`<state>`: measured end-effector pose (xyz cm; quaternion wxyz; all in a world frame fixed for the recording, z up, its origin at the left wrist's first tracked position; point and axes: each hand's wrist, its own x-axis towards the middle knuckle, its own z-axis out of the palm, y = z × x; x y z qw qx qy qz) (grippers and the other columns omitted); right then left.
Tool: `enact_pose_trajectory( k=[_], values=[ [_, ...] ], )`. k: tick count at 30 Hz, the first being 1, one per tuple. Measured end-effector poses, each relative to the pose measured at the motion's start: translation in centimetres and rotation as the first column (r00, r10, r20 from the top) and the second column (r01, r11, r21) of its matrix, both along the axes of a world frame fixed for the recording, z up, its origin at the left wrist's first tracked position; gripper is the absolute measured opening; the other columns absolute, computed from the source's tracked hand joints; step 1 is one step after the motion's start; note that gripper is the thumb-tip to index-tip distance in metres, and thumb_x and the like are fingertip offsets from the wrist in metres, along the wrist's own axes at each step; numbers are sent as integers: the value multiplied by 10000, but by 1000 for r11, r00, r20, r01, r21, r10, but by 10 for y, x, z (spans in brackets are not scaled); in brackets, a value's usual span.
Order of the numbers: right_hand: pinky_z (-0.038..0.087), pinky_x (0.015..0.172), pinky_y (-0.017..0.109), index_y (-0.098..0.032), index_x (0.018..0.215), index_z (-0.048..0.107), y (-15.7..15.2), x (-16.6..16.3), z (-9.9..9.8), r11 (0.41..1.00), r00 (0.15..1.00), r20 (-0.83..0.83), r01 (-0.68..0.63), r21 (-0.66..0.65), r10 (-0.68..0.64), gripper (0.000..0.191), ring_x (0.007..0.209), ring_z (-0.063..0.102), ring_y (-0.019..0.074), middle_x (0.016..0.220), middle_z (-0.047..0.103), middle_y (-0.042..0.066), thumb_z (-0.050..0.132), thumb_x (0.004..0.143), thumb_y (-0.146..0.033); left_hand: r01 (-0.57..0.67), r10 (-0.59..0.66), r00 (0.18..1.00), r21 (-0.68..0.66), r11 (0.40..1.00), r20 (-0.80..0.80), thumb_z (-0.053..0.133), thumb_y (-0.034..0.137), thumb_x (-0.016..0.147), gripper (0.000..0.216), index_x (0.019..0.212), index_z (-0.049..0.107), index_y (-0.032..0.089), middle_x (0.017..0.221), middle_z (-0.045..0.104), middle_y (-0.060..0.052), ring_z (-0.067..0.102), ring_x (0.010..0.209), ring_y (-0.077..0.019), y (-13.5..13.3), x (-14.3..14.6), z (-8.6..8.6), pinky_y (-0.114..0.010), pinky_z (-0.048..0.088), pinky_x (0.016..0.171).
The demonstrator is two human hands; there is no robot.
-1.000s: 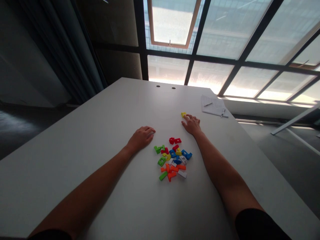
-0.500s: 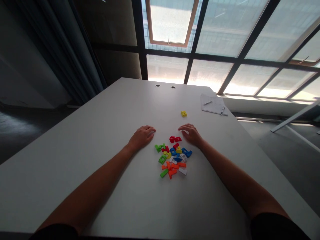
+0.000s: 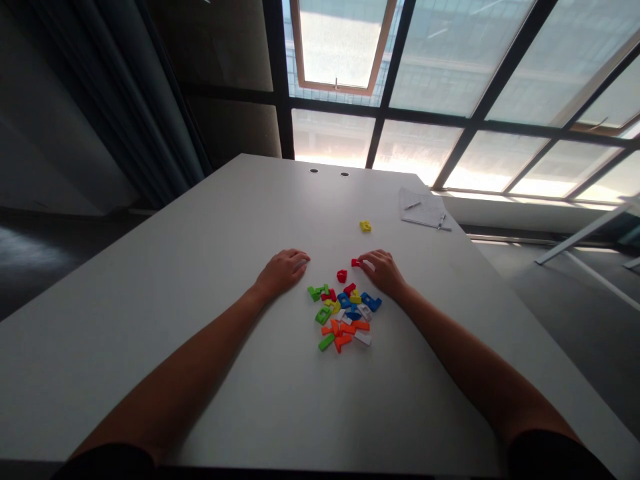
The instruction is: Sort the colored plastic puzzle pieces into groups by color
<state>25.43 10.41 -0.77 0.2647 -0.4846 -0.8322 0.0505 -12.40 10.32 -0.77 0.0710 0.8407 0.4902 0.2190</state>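
Note:
A pile of small coloured plastic blocks lies on the white table between my arms: green, red, yellow, blue, white and orange pieces. My right hand rests at the pile's far right edge, its fingertips pinching a red block that stands apart from the pile. Another red block lies just left of it. A single yellow block sits alone farther back. My left hand lies curled, knuckles up, on the table left of the pile, holding nothing I can see.
Papers with a pen lie at the table's far right corner. Two cable holes sit near the far edge. Large windows stand behind the table, and the table's right edge drops to the floor.
My right hand left the yellow block at the back, drew toward the pile, and closed its fingertips on a red block, shifting it away from its red neighbour. My left hand stayed put.

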Motion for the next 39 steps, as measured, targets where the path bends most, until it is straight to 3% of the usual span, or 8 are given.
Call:
enact_pose_trajectory(
  k=[7, 10, 16, 22, 24, 29, 35, 39],
  values=[
    [488, 1172, 483, -238, 1183, 905, 27, -21, 16, 999, 981, 190, 43, 26, -47, 287, 1269, 724, 326, 1333, 878, 124, 619, 1210, -223, -20, 20, 999, 7, 1000, -27, 604, 308, 1093, 340, 1333, 840, 264, 1440, 830, -123, 748, 1310, -341, -2, 4, 3, -554, 615, 1205],
    [480, 1222, 519, -239, 1314, 895, 50, -46, 21, 999, 967, 249, 52, 3, -51, 337, 1330, 706, 350, 1426, 852, 135, 571, 1221, -249, -22, 23, 1000, 13, 1000, -18, 605, 297, 1092, 330, 1320, 843, 268, 1416, 837, -120, 751, 1298, -339, -3, 5, 4, -548, 619, 1197],
    [487, 1271, 614, -220, 1763, 612, 103, -99, 19, 981, 946, 297, 165, -103, -128, 572, 1547, 588, 440, 1850, 546, 172, 553, 1232, -425, -6, 6, 1000, 9, 1000, -15, 617, 276, 1094, 325, 1335, 836, 274, 1422, 835, -111, 752, 1318, -332, -3, 3, 2, -536, 619, 1200],
    [448, 1303, 705, -288, 1873, 453, 132, -111, 11, 964, 948, 262, 223, -144, -180, 711, 1633, 518, 467, 1966, 341, 152, 552, 1203, -504, 4, -4, 1000, 6, 1000, -5, 634, 271, 1100, 317, 1344, 836, 281, 1423, 831, -107, 752, 1310, -322, -3, 1, 1, -530, 613, 1209],
    [432, 1332, 686, -271, 1863, 477, 134, -106, 10, 966, 967, 174, 213, -149, -186, 718, 1632, 546, 447, 1947, 381, 161, 584, 1179, -464, 1, -1, 1000, 0, 1000, -4, 639, 275, 1097, 320, 1348, 837, 276, 1432, 830, -111, 750, 1321, -332, -3, 2, 0, -541, 614, 1208],
    [541, 1281, 508, -186, 1509, 821, 124, -90, 15, 947, 954, -265, 54, -317, -143, 461, 1423, 761, 327, 1505, 827, 185, 592, 1151, -365, 17, -17, 1000, -3, 1000, 18, 620, 280, 1099, 328, 1337, 845, 264, 1429, 838, -117, 759, 1328, -336, -2, 1, 0, -558, 613, 1227],
    [664, 1109, 534, -224, 1098, 940, 59, -47, 9, 869, 841, -539, -300, -394, 46, 412, 1193, 848, 366, 1227, 909, 154, 741, 1040, -580, 21, -21, 999, 2, 1000, 31, 618, 305, 1096, 346, 1349, 852, 272, 1445, 839, -115, 764, 1339, -326, -1, 1, -1, -541, 615, 1235],
    [652, 1144, 545, -275, 1065, 957, 14, -19, 8, 858, 832, -527, -388, -336, 170, 399, 1257, 826, 373, 1308, 889, 130, 717, 1062, -593, 10, -10, 1000, -3, 1000, 23, 606, 317, 1108, 348, 1351, 851, 275, 1464, 834, -113, 760, 1347, -330, -1, 2, -1, -543, 612, 1237]
  ],
)
